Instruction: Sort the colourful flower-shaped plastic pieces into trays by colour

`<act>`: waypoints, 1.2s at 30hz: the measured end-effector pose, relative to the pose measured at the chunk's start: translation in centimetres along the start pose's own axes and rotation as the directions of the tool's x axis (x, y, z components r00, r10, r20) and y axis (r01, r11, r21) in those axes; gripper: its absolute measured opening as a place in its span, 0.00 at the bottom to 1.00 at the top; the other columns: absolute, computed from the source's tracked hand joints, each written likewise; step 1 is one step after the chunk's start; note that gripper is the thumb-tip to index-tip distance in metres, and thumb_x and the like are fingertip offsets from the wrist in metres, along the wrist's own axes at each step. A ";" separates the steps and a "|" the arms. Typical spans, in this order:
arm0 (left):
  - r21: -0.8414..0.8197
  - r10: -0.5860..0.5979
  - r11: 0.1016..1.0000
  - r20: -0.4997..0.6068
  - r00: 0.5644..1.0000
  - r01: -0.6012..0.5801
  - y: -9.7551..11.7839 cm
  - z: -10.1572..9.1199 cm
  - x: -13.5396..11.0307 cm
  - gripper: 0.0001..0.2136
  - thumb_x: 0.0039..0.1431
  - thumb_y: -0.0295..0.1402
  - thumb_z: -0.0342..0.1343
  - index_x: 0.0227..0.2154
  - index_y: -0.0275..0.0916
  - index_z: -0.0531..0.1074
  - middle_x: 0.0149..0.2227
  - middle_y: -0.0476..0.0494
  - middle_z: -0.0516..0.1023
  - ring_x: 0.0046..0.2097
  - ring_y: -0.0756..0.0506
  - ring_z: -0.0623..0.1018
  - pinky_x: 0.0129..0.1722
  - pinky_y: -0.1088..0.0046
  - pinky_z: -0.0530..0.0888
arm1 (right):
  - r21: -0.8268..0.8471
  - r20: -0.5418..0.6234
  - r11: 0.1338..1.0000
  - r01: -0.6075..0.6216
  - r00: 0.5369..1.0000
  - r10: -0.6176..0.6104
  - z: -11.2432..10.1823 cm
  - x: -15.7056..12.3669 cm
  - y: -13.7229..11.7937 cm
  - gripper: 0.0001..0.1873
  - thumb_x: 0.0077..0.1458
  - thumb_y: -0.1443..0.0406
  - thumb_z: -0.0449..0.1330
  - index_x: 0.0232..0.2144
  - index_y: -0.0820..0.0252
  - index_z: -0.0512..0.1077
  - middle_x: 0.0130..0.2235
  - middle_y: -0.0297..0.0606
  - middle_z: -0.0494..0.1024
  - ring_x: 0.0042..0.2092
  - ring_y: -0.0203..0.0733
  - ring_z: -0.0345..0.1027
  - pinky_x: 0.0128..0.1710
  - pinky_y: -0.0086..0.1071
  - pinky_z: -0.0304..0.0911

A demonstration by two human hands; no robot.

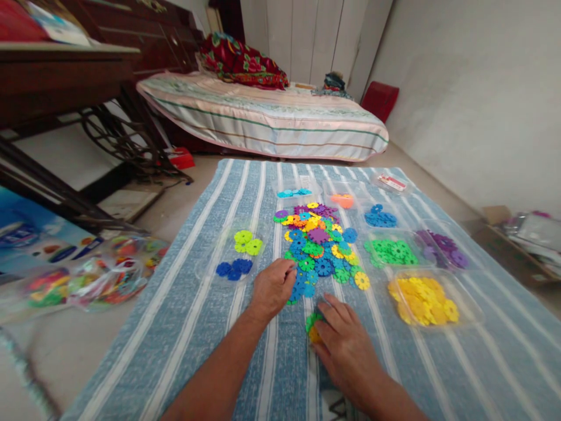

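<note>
“Resting on something, your right hand?”

“Yes, its bent fingers lie over a green disc and a yellow disc, lower centre of the frame. Two show — more could be hidden. I can't tell whether I'm gripping them or only covering them, perhaps to keep them together.”

“And the left hand?”

“Curled almost into a fist, at the near left edge of the pile, mid-frame. The fingertips are hidden, so I can't tell whether they pinch anything.”

“Why is the pile there?”

“For reach, I'd say: it's right in front of both hands, with boxes to either side. One pile, mixed colours, too overlapped to count.”

“How many boxes?”

“Seven with discs, if the left box counts as one. That holds two clumps: three lime discs and about four dark blue discs.”

“The other six?”

“One colour each, likely to keep the colours apart. Upper centre: light blue discs, then orange discs. Right of the frame: blue discs, green discs, purple discs and yellow discs — all too heaped to count.”
</note>
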State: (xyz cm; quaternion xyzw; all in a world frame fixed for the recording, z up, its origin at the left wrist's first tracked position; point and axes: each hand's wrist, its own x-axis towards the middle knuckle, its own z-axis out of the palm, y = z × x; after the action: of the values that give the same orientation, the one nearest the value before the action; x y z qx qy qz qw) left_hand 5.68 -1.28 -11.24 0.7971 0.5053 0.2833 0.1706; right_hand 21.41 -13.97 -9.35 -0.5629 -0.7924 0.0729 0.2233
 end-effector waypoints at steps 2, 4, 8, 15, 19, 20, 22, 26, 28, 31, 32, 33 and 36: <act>0.004 -0.006 1.000 0.002 1.000 0.006 0.0 0.0 0.0 0.08 0.57 0.32 0.47 0.34 0.40 0.71 0.33 0.48 0.75 0.33 0.50 0.73 0.34 0.75 0.68 | 0.037 -0.022 0.999 -0.022 1.000 0.022 0.0 -0.3 0.3 0.12 0.47 0.74 0.56 0.35 0.59 0.70 0.49 0.43 0.71 0.58 0.50 0.55 0.56 0.48 0.56; 0.004 -0.009 1.000 0.006 1.000 0.009 0.1 -0.1 0.0 0.08 0.57 0.32 0.47 0.34 0.40 0.70 0.32 0.48 0.74 0.33 0.50 0.72 0.34 0.75 0.67 | 0.081 -0.034 0.996 -0.049 0.998 0.051 -0.1 -0.4 0.5 0.12 0.45 0.74 0.56 0.34 0.58 0.69 0.50 0.43 0.70 0.58 0.50 0.55 0.56 0.48 0.56; -0.004 -0.004 1.000 0.013 1.000 0.004 0.2 -0.2 0.0 0.08 0.57 0.32 0.47 0.34 0.39 0.70 0.32 0.47 0.74 0.33 0.50 0.73 0.34 0.75 0.67 | 0.146 -0.026 0.986 -0.076 0.996 0.080 -0.1 -0.4 0.5 0.11 0.43 0.74 0.57 0.31 0.58 0.68 0.49 0.43 0.70 0.58 0.50 0.55 0.56 0.48 0.56; 0.002 -0.009 1.000 0.017 1.000 0.009 0.3 -0.2 0.0 0.07 0.57 0.32 0.47 0.34 0.40 0.70 0.30 0.49 0.73 0.33 0.50 0.72 0.34 0.76 0.67 | 0.187 -0.082 0.980 -0.067 0.993 0.084 -1.9 -0.7 1.2 0.05 0.49 0.70 0.57 0.23 0.56 0.67 0.43 0.40 0.74 0.55 0.47 0.61 0.53 0.45 0.61; -0.005 -0.010 1.000 0.021 1.000 0.010 0.4 -0.3 0.0 0.07 0.56 0.32 0.47 0.33 0.40 0.70 0.30 0.48 0.73 0.32 0.50 0.72 0.33 0.75 0.67 | 0.065 -0.254 0.985 -0.162 0.951 0.174 -6.5 -1.6 4.8 0.08 0.53 0.62 0.55 0.24 0.55 0.69 0.43 0.41 0.74 0.53 0.47 0.63 0.51 0.45 0.62; -0.003 -0.011 1.000 0.020 1.000 0.011 0.4 -0.3 0.0 0.07 0.56 0.32 0.48 0.33 0.40 0.70 0.30 0.48 0.73 0.32 0.50 0.72 0.34 0.75 0.67 | 0.015 -0.302 0.981 -0.195 0.934 0.191 -7.7 -2.0 6.2 0.10 0.54 0.59 0.55 0.24 0.55 0.70 0.43 0.41 0.74 0.52 0.47 0.64 0.51 0.46 0.62; -0.001 -0.011 1.000 0.021 1.000 0.011 0.3 -0.2 0.0 0.07 0.56 0.31 0.48 0.33 0.40 0.70 0.31 0.48 0.73 0.33 0.50 0.72 0.34 0.75 0.67 | -0.111 -0.361 0.959 -0.261 0.910 0.206 -9.9 -2.9 9.0 0.16 0.53 0.52 0.53 0.25 0.55 0.71 0.41 0.43 0.75 0.49 0.50 0.66 0.48 0.47 0.64; -0.007 -0.007 1.000 0.013 1.000 0.007 0.3 -0.2 0.0 0.07 0.56 0.31 0.47 0.34 0.40 0.70 0.31 0.48 0.74 0.33 0.50 0.73 0.34 0.75 0.68 | -0.365 -0.372 0.850 -0.380 0.896 0.240 -11.4 -4.2 12.2 0.28 0.53 0.44 0.46 0.24 0.58 0.72 0.35 0.48 0.75 0.42 0.56 0.68 0.42 0.54 0.65; 0.000 -0.007 1.000 0.010 1.000 0.007 0.3 -0.2 0.0 0.08 0.57 0.31 0.47 0.34 0.40 0.70 0.31 0.48 0.74 0.32 0.50 0.73 0.34 0.75 0.67 | -0.369 -0.398 0.856 -0.363 0.894 0.208 -10.6 -3.9 11.4 0.26 0.55 0.47 0.47 0.27 0.60 0.73 0.35 0.49 0.75 0.42 0.56 0.68 0.43 0.55 0.64; 0.016 -0.003 1.000 0.007 1.000 0.003 0.5 -0.4 0.0 0.08 0.57 0.31 0.47 0.33 0.39 0.70 0.31 0.48 0.74 0.32 0.50 0.73 0.33 0.75 0.67 | -0.214 -0.395 0.959 -0.185 0.914 0.089 -7.6 -2.4 7.8 0.14 0.55 0.56 0.53 0.31 0.60 0.72 0.39 0.47 0.75 0.48 0.52 0.65 0.49 0.50 0.62; 0.020 0.000 1.000 0.005 1.000 0.000 0.5 -0.4 0.0 0.08 0.57 0.31 0.47 0.33 0.39 0.70 0.31 0.48 0.74 0.32 0.50 0.73 0.33 0.75 0.67 | -0.163 -0.361 0.977 -0.138 0.930 0.071 -6.4 -1.9 6.3 0.11 0.55 0.60 0.54 0.33 0.60 0.72 0.41 0.46 0.74 0.50 0.51 0.64 0.50 0.49 0.61; 0.022 0.005 1.000 0.003 1.000 -0.005 0.5 -0.4 0.0 0.08 0.57 0.31 0.46 0.33 0.39 0.70 0.31 0.48 0.74 0.32 0.50 0.73 0.33 0.76 0.67 | -0.122 -0.299 0.987 -0.106 0.952 0.065 -5.1 -1.3 4.8 0.09 0.54 0.62 0.55 0.35 0.59 0.72 0.43 0.46 0.74 0.52 0.51 0.62 0.51 0.49 0.61; 0.018 0.023 1.000 -0.013 1.000 -0.023 0.4 -0.5 0.0 0.09 0.58 0.32 0.46 0.33 0.39 0.71 0.32 0.48 0.75 0.31 0.50 0.73 0.32 0.76 0.67 | -0.046 -0.138 0.994 -0.100 0.986 0.093 -1.5 0.1 1.2 0.08 0.50 0.66 0.59 0.36 0.59 0.72 0.47 0.45 0.72 0.56 0.54 0.57 0.53 0.50 0.59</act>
State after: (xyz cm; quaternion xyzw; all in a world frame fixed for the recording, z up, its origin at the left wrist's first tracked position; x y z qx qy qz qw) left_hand 5.69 -1.44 -10.63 0.8026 0.4996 0.2857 0.1568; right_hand 23.01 -13.62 -8.43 -0.6100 -0.7488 0.0241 0.2580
